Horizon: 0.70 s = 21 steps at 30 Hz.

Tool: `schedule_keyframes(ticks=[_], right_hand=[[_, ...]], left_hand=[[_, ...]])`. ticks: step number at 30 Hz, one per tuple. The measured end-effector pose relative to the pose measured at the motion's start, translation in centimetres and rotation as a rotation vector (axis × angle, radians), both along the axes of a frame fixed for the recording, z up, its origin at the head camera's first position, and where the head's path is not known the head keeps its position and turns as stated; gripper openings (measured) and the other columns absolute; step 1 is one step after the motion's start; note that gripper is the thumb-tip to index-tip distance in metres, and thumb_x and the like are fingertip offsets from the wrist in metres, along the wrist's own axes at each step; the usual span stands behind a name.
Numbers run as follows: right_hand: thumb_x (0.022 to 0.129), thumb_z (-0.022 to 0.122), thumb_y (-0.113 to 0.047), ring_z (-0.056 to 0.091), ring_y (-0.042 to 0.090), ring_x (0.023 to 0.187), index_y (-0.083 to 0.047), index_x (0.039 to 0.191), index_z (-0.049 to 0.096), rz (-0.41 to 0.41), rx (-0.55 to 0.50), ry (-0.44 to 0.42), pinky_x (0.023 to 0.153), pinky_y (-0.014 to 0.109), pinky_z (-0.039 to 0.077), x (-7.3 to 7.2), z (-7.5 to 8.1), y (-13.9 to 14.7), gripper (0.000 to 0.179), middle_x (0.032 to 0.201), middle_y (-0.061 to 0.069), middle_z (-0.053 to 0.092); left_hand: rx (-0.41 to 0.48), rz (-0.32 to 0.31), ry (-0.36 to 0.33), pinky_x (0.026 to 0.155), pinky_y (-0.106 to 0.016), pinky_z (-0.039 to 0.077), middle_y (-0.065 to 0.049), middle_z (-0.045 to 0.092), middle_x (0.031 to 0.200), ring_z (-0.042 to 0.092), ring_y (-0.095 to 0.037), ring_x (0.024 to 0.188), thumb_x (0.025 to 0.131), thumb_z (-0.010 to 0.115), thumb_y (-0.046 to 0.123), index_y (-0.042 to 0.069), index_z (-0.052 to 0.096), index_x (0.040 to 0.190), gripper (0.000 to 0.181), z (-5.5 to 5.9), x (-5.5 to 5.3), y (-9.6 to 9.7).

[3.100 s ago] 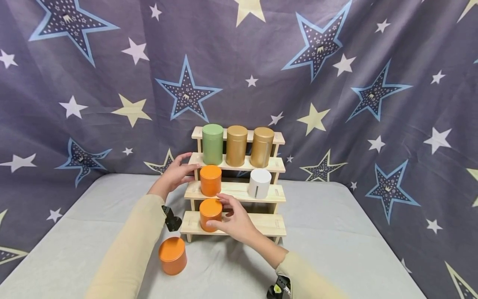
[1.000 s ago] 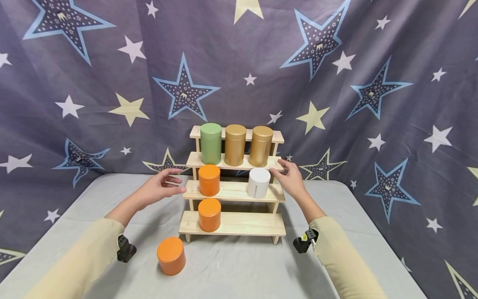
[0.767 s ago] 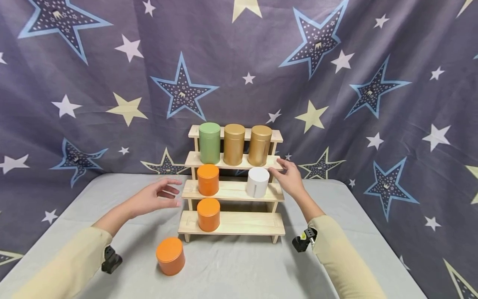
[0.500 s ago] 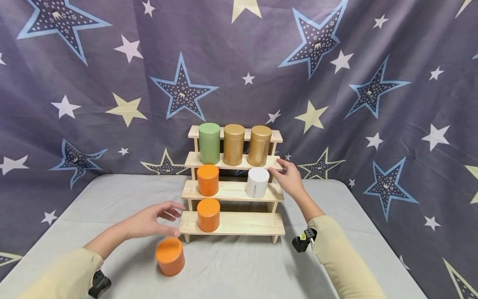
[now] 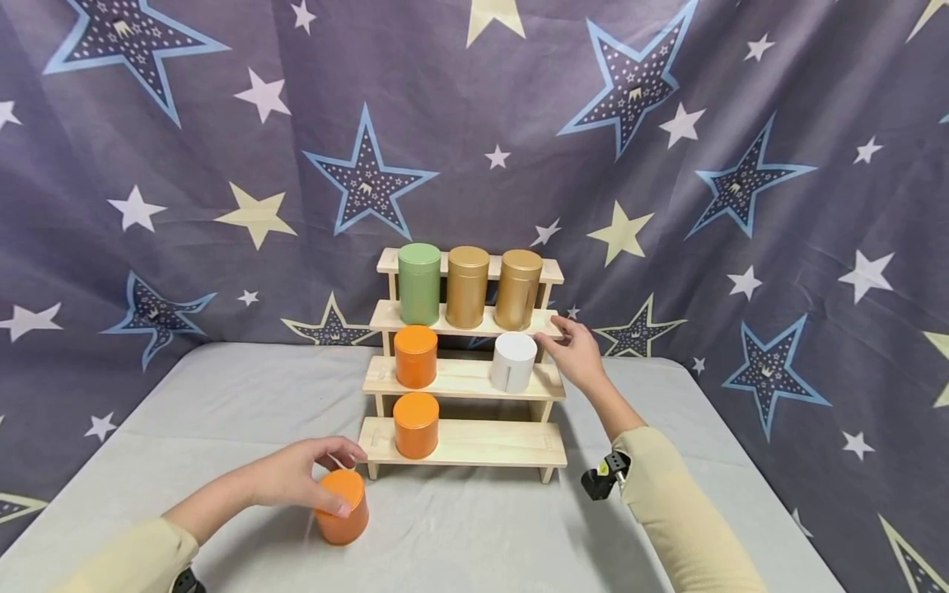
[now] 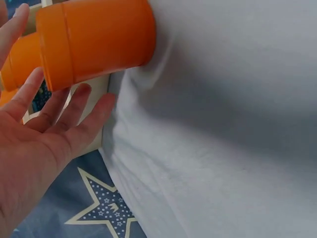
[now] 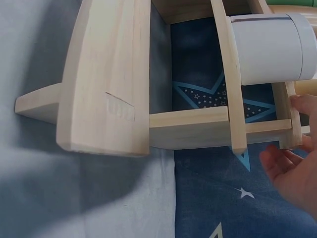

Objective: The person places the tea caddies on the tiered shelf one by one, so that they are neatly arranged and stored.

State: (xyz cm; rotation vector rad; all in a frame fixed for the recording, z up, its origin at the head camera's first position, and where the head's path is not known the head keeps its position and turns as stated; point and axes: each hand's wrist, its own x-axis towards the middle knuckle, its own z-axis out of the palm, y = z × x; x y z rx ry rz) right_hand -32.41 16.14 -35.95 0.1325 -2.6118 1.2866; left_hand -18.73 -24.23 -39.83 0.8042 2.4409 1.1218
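Observation:
On the table, my left hand (image 5: 296, 475) surrounds the lid of an orange tin (image 5: 348, 519), thumb on the near side and fingers on the far side. In the left wrist view, the fingers (image 6: 79, 106) are spread and nearly straight beside the tin's lid end. My right hand (image 5: 577, 354) grips the right end of a wooden step shelf (image 5: 489, 445) at its second tier from the top. Thumb and fingertips lie on either side of the board end in the right wrist view. A white tin (image 5: 513, 364) stands just left of that hand.
One orange tin (image 5: 416, 425) stands on the lowest tier and another orange tin (image 5: 415, 357) on the tier above, left of the white one. Higher up are a green tin (image 5: 419, 284) and two gold tins (image 5: 468, 287). A star-patterned curtain (image 5: 474, 107) hangs behind.
My left hand has left the shelf's left side and come down and nearer, to the orange tin on the table. The right hand has gone from the lowest orange tin to the shelf's right end.

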Motion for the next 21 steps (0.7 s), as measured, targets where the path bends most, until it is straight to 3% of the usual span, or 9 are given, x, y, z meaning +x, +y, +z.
schedule_keyframes(ticks=[9, 15, 21], right_hand=[[0.088, 0.064, -0.035, 0.055, 0.031, 0.117, -0.005, 0.137, 0.045, -0.003, -0.008, -0.016, 0.097, 0.042, 0.049, -0.04, 0.13, -0.11, 0.061, 0.136, 0.019, 0.044], [0.088, 0.064, -0.034, 0.056, 0.031, 0.116, -0.005, 0.137, 0.045, -0.002, -0.019, -0.021, 0.097, 0.043, 0.049, 0.08, 0.30, -0.16, 0.060, 0.136, 0.019, 0.044], [0.088, 0.065, -0.033, 0.058, 0.030, 0.114, -0.005, 0.137, 0.046, -0.002, -0.017, -0.013, 0.095, 0.042, 0.050, 0.06, 0.33, -0.07, 0.060, 0.136, 0.019, 0.045]], left_hand=[[-0.074, 0.053, -0.070, 0.079, -0.030, 0.046, -0.003, 0.058, 0.110, 0.050, -0.021, 0.099, 0.068, 0.083, 0.029, 0.008, 0.057, 0.118, 0.061, -0.34, 0.52, 0.28], [-0.088, 0.044, -0.042, 0.073, -0.020, 0.044, -0.004, 0.055, 0.112, 0.050, -0.015, 0.094, 0.065, 0.084, 0.031, 0.009, 0.056, 0.118, 0.064, -0.72, 0.77, 0.26], [-0.091, 0.024, -0.007, 0.073, -0.019, 0.045, -0.001, 0.056, 0.110, 0.049, -0.008, 0.091, 0.067, 0.083, 0.033, 0.011, 0.057, 0.117, 0.060, -0.67, 0.85, 0.54]])
